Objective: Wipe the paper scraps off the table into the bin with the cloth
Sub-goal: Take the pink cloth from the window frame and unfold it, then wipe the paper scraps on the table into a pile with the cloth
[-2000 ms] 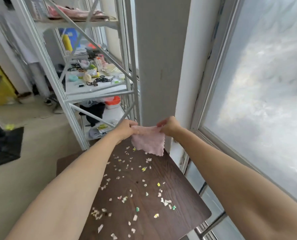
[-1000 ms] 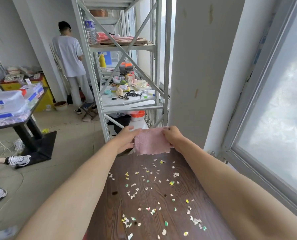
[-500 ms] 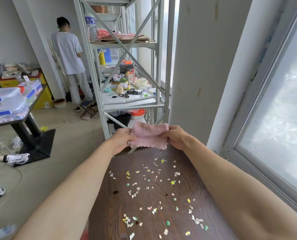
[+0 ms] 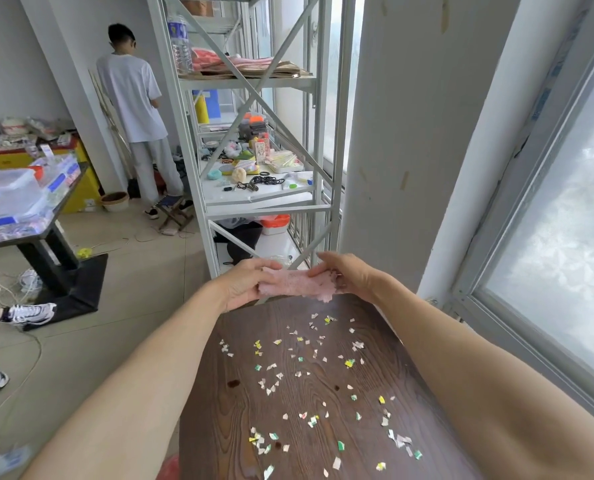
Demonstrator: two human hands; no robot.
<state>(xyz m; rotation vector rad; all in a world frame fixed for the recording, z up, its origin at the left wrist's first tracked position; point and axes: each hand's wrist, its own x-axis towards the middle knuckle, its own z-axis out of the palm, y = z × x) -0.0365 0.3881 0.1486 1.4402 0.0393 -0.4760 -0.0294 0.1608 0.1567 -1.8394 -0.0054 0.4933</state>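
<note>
Hands (image 4: pixel 299 282) bunch pink cloth (image 4: pixel 297 284); shelf labels seemingly unreadable

A single wide-angle view looks from the person's head, forward and down along both forearms, close over the dark wooden surface (image 4: pixel 288 393); it faces the metal shelving (image 4: pixel 254 202) beyond the far edge, with the window (image 4: pixel 548 237) at its right

Table (image 4: pixel 219 427) near edge & red obj (image 4: pixel 169 467) cut off at bottom.
</note>
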